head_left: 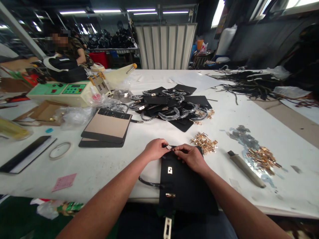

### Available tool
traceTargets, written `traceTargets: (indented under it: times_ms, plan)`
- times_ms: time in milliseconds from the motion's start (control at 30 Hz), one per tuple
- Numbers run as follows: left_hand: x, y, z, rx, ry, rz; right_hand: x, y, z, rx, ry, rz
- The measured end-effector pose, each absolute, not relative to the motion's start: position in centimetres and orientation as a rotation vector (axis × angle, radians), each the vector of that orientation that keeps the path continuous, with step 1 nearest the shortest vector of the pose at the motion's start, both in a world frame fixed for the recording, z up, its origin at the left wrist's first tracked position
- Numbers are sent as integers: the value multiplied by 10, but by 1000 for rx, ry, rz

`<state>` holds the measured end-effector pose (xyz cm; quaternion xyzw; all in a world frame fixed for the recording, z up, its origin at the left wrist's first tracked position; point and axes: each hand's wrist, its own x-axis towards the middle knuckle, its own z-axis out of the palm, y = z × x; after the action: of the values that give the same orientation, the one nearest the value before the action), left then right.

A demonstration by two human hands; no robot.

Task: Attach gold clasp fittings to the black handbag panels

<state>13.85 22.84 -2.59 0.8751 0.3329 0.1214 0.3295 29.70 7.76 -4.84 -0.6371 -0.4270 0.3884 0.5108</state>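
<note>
A black handbag panel (191, 186) lies at the table's front edge, overhanging it towards me. At its far edge, my left hand (157, 149) is closed, thumb and finger pinching a small shiny metal fitting (168, 147). My right hand (190, 157) is closed against it, its fingertips on a small gold-coloured piece whose shape is mostly hidden. Nearer me on the panel are a gold turn-lock plate (169, 170) and a gold loop (170, 195). A strap end with a slotted metal plate (167, 228) hangs below. A plastic-wrapped handle (151, 182) sticks out to the left.
Beyond my hands lies a heap of black bag panels (184, 122). Gold fittings (204, 142) are piled at right, more (264, 159) beside a wrapped tool (246, 169). Beige-lined panels (104, 129), a tape ring (59, 150) and a machine (62, 93) stand left. A person (72, 49) sits behind.
</note>
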Motion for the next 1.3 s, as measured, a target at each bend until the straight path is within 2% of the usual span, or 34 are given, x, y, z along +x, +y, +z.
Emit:
traceTargets:
  times_ms: [200,400,633,767,1000,1300]
  plan:
    - [142,226,-19,2275,949,269,300,81,-53,-1587,-1102,869]
    - [147,230,-17,2252,925,212,298,84,-58,-1592,-1330,578]
    - [153,234,-32,1902,978,222,291,88,-60,-1601,-1494,389]
    - [150,233,-25,1672,1041,161,286,87,-60,-1633,-1571,347]
    - [131,237,-21,1346,825,151,284,84,-61,-1559,-1555,288]
    - [137,233,-26,1441,896,161,284,84,-58,-1523,-1546,331]
